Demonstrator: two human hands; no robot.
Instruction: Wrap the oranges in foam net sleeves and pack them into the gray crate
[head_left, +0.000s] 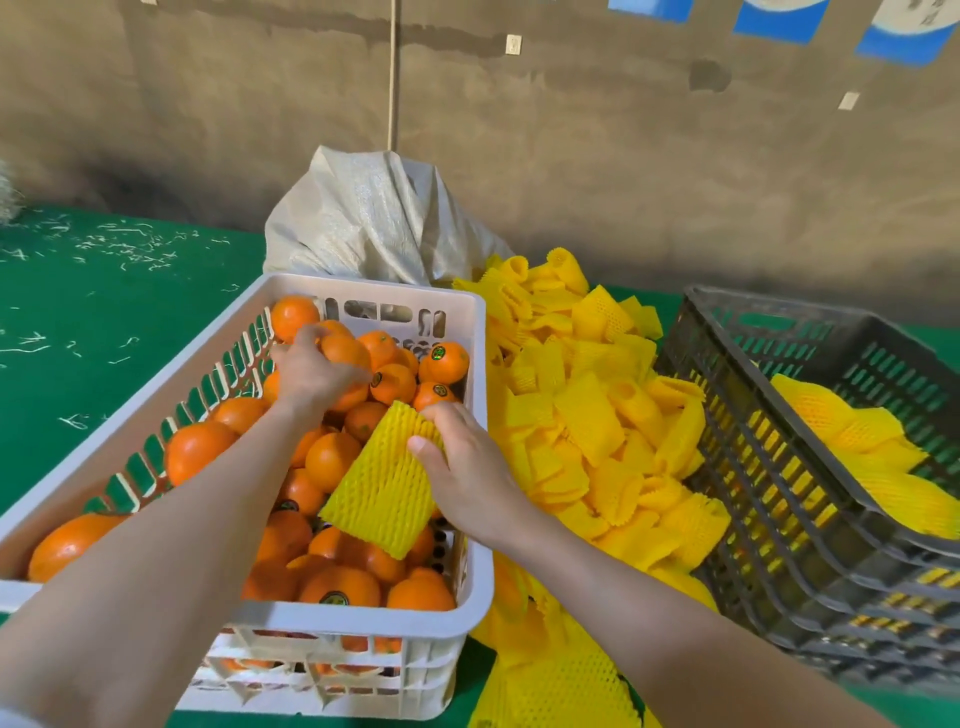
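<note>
Now, inside the white crate (358, 618), toward its far side: left hand (311, 374), palm down, fingers curled round one orange (347, 352) among the loose oranges (332, 460). Not possible to tell whether already lifted or resting on the others. Just beside, above the right part of the same crate: right hand (470, 470), thumb and fingers pinching the upper edge of a yellow foam net sleeve (382, 493), flattened and tilted, hanging over the fruit. Between the two crates, on the green surface (104, 338): big pile of sleeves (587, 426), touching the right wall of the white crate. At the right, close to the pile: gray crate (769, 467), with several yellow netted bundles (857, 457) lying inside, content not visible. Behind the white crate, near the wall: pale sack (374, 218), top gathered
</note>
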